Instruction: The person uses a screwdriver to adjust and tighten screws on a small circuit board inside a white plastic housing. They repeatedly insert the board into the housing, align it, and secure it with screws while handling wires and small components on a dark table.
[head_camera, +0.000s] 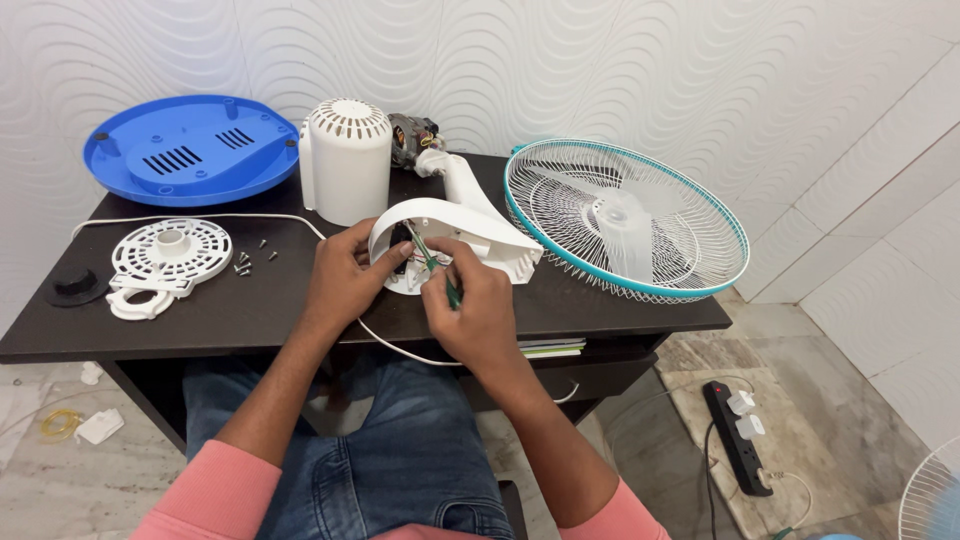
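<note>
The table fan lies well apart in pieces on the dark wooden table (250, 310); the round blue plastic base cover (190, 150), the white ribbed motor cover (347, 160), the white round vented disc (170, 255), a few loose screws (250, 262) and the teal-rimmed white wire fan guard (625, 220) are already off; the left hand (345, 275) clasps the curved white plastic fan neck housing (450, 235) at the table's front middle; the right hand (475, 310) has its fingers pinched on a thin green-handled screwdriver (435, 268) inside the wiring; work there looks unfinished.

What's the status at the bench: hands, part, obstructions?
Left hand steadies white fan housing. Right hand holds green screwdriver inside it. Nothing blocks.
</note>
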